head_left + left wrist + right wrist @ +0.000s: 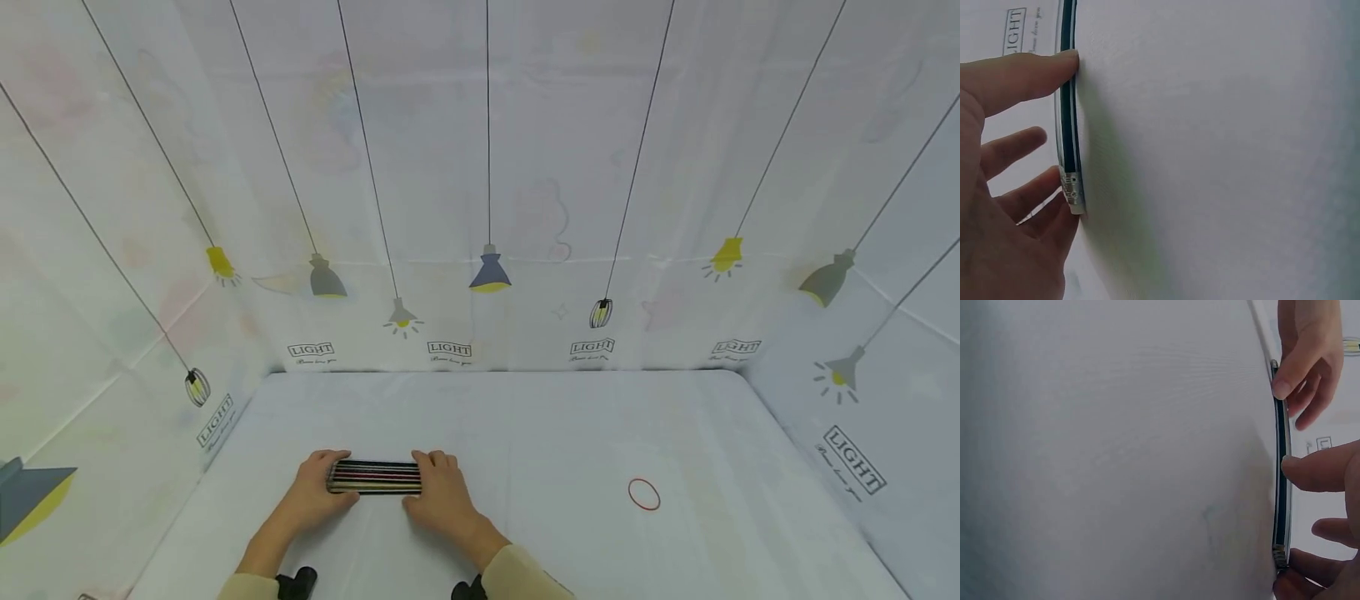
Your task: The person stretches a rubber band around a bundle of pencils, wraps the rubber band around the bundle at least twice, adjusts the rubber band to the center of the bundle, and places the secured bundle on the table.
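Several dark pencils (378, 478) lie side by side in a flat row on the white table. My left hand (318, 490) grips the left end of the row, thumb along the near edge and fingers at the far side. At the opposite end, my right hand (442, 497) holds the row the same way. A close pencil (1069, 125) in the left wrist view ends in a silver ferrule and white eraser beside the left fingers. Another metal ferrule (1280, 555) sits by the right fingers in the right wrist view. The fingers hide parts of both ends.
To the right on the table (540, 533) lies a thin red ring (644, 494), like a rubber band. White cloth walls (525, 167) printed with hanging lamps stand behind the table and at both sides.
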Motion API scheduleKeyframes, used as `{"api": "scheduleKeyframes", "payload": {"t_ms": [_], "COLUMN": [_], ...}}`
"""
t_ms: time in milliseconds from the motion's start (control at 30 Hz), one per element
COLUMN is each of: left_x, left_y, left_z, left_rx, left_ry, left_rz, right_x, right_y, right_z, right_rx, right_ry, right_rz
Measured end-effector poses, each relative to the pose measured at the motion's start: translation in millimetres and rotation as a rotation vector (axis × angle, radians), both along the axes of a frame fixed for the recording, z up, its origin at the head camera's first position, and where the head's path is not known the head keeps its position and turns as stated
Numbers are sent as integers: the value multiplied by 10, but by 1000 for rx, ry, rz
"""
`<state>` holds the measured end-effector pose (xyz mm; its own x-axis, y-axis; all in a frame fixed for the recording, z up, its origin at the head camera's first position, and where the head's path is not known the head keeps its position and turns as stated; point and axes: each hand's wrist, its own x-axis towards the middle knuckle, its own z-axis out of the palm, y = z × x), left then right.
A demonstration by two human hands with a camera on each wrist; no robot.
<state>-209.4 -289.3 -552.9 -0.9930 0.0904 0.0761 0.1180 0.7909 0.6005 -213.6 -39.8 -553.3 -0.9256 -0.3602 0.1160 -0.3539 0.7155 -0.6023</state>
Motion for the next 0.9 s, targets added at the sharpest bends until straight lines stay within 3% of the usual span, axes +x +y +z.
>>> {"api": "scheduleKeyframes", "payload": {"t_ms": [133, 233, 633, 900], "left_x": [-8, -16, -65, -79], "left_y": [14, 35, 108, 137], "left_z": [-20, -14, 78, 101], "left_rx": [-65, -110, -339, -408], "left_ry": [29, 31, 28, 32], "left_rz": [-2, 10, -42, -54], "right_x": [-1, -1, -10, -45], "right_y": [11, 20, 33, 24], "right_z": [-22, -11, 52, 71], "right_rx": [142, 179, 278, 332], "right_ry": [114, 156, 147, 153], "right_rz": [-6, -11, 19, 51]}}
